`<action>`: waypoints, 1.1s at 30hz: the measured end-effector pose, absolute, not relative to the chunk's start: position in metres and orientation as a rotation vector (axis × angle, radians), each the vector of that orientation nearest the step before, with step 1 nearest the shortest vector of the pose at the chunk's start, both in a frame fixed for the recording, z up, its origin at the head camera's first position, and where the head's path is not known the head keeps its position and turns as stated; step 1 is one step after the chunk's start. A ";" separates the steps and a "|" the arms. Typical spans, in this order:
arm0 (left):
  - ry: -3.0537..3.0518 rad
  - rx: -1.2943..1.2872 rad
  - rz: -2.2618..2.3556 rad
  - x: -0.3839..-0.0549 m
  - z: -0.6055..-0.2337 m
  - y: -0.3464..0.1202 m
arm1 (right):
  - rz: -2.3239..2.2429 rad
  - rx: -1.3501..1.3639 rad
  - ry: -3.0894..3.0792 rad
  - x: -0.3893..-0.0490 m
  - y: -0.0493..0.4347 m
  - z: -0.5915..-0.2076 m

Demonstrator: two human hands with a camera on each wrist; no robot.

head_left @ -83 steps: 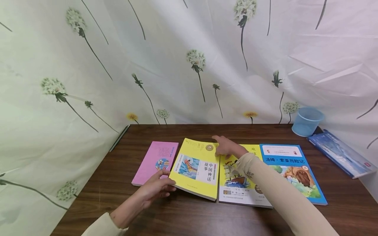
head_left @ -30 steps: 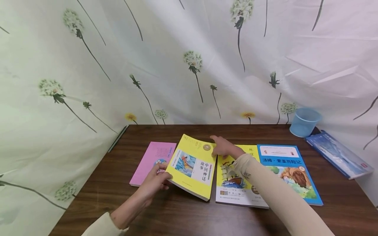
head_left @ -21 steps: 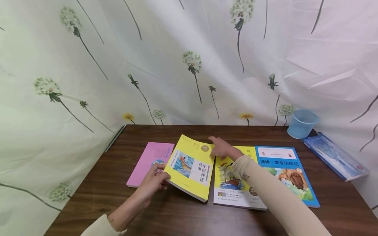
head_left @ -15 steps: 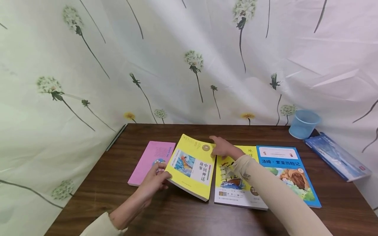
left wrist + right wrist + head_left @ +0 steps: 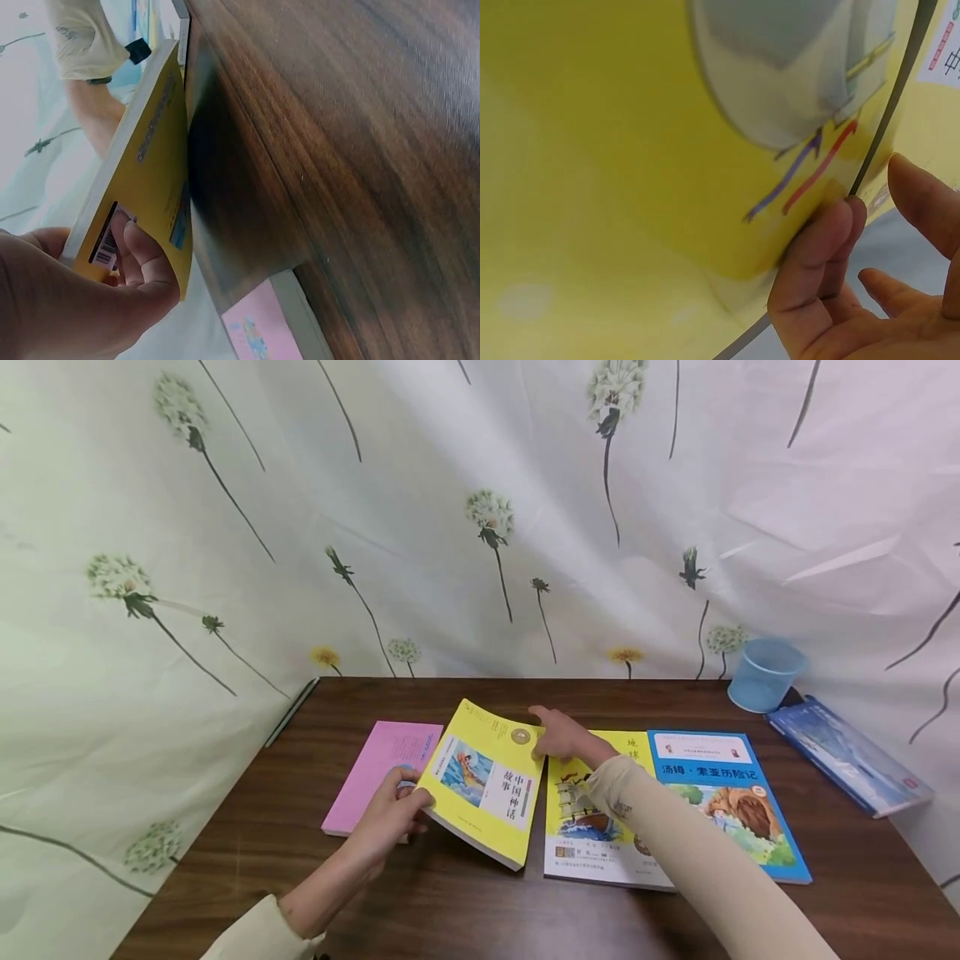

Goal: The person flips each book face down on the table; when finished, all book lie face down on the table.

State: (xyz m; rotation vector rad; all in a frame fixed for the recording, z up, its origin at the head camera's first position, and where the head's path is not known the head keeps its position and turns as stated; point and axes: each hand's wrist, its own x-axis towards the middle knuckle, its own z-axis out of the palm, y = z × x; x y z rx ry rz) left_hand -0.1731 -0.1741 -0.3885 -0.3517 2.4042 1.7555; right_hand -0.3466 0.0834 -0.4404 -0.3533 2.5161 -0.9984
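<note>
Tabletop (image 5: 435,910), tilted yellow book (image 5: 487,789) — corner in left grip (image 5: 390,814)

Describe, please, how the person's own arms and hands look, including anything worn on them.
The left hand and right hand wear no gloves. The left sleeve and right sleeve are cream; the right is wrinkled near the cuff, with small dark markings. The left wrist view shows a small black block there.

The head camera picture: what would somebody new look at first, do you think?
Probably the tilted yellow book near the middle of the table, with the left hand holding its lower left corner. Next might be the tall dandelions on the pale backdrop behind, then the light blue container at the table's back right.
</note>
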 end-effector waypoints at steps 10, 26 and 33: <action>2.479 -0.242 1.831 -0.179 -0.383 -0.173 | -0.964 -0.343 2.590 -0.347 0.073 -0.438; 2.689 -0.168 1.670 -0.177 -0.373 -0.182 | -1.050 -0.478 2.769 -0.339 0.052 -0.427; 2.793 -0.093 1.552 -0.174 -0.370 -0.180 | -1.353 -0.385 2.763 -0.329 0.021 -0.400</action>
